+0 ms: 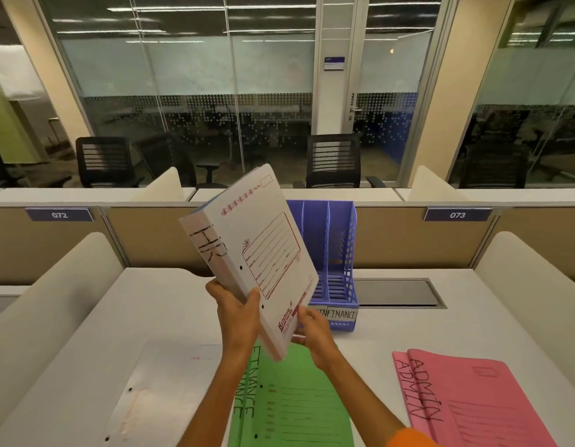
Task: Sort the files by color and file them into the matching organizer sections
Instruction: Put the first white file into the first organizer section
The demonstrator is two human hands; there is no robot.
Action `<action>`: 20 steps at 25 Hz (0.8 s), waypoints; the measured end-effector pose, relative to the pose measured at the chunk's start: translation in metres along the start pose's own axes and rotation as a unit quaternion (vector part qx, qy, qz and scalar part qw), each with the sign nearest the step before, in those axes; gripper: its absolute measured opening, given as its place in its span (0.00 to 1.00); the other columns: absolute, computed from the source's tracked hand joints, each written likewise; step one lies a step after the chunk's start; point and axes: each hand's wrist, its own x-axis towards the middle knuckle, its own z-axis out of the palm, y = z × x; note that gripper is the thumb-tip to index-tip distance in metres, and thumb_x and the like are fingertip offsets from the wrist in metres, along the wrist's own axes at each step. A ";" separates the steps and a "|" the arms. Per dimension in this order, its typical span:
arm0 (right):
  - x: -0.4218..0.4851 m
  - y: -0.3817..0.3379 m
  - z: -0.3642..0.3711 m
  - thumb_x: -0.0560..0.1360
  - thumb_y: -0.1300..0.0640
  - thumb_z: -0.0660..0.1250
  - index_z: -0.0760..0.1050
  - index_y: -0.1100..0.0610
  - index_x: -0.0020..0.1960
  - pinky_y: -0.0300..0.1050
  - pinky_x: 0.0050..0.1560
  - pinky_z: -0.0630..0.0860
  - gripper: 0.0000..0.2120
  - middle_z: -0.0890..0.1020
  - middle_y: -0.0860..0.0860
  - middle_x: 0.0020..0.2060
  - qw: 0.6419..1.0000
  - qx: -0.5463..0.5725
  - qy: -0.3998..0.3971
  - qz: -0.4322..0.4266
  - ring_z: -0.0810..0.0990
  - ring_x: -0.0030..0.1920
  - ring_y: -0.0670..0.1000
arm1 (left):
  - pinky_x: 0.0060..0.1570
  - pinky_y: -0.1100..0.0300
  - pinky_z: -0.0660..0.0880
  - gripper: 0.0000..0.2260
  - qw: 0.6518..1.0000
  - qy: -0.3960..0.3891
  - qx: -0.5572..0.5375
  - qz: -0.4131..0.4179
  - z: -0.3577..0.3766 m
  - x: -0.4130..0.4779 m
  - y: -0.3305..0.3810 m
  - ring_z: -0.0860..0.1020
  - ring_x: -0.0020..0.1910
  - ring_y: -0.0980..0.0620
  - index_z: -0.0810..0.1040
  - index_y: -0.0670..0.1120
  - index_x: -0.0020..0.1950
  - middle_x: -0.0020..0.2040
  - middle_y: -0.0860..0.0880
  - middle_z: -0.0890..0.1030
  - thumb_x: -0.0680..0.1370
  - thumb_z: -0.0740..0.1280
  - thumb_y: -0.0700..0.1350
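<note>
Head view showed the left hand (236, 312) curled round the lower spine of a bundle of white files (247, 246) and the right hand (313, 330) pinching its bottom corner. The bundle was tilted in the air just before the purple organizer (341, 240). Filing the white ones seemed the step in hand; next they would need standing upright and lowering into their section, while green files (296, 398) and pink files (473, 398) lay on the desk (473, 317) unfiled.

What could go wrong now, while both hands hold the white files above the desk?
1. The white files are tilted and held only at their lower end by the left hand and right hand; one may slide out.
2. They hide part of the labels on the organizer; only FINANCE reads, so a wrong section is possible.
</note>
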 end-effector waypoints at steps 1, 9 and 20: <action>0.005 -0.006 -0.002 0.81 0.48 0.60 0.75 0.57 0.58 0.46 0.45 0.80 0.15 0.84 0.55 0.54 0.996 -0.083 0.013 -0.030 0.83 0.50 0.52 | 0.35 0.67 0.81 0.23 1.000 0.009 0.004 0.013 0.004 0.003 0.002 0.80 0.51 0.52 0.59 0.61 0.53 0.57 0.53 0.75 0.77 0.68 0.37; 0.064 -0.012 -0.051 0.76 0.39 0.64 0.49 0.46 0.78 0.66 0.75 0.46 0.38 0.44 0.52 0.79 0.747 -0.651 0.050 -0.126 0.42 0.78 0.61 | 0.49 0.46 0.82 0.21 0.989 0.083 0.087 0.080 0.039 0.036 -0.006 0.76 0.63 0.42 0.57 0.57 0.59 0.70 0.45 0.69 0.79 0.65 0.38; 0.096 0.035 -0.070 0.75 0.37 0.64 0.48 0.43 0.78 0.67 0.75 0.37 0.38 0.40 0.53 0.79 0.678 -0.715 0.075 -0.152 0.40 0.78 0.62 | 0.52 0.57 0.81 0.20 0.992 0.065 0.061 0.094 0.095 0.093 -0.067 0.74 0.66 0.45 0.58 0.54 0.63 0.72 0.46 0.67 0.79 0.66 0.41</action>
